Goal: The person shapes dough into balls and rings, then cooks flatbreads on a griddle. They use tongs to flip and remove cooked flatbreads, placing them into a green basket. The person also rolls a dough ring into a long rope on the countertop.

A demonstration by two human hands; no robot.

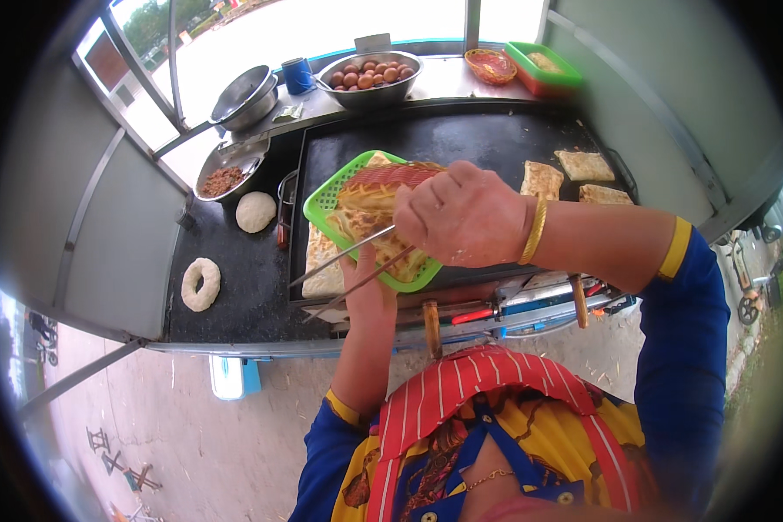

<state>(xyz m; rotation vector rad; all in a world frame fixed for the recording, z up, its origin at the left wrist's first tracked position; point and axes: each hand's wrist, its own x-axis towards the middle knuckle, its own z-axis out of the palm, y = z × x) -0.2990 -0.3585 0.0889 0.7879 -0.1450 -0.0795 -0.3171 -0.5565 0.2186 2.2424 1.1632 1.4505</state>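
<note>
Below the middle of the griddle's left half, my left hand (368, 280) holds a green plastic basket (329, 196) by its near edge. Browned flatbreads (365, 225) lie in the basket. My right hand (463, 215) is closed on a pair of long metal tongs or sticks (346, 262), whose tips point down to the left; which of the two I cannot tell. A red and yellow woven basket (391, 177), tilted over the flatbreads, also meets my right hand. Under the green basket a pale flatbread (322, 264) rests on the black griddle (430, 134).
Several folded flatbreads (584, 165) lie at the griddle's right. At left are a dough ball (256, 212), a dough ring (201, 284) and a steel bowl of minced filling (225, 179). A bowl of eggs (372, 81) stands behind. Wooden handles (432, 326) stick out in front.
</note>
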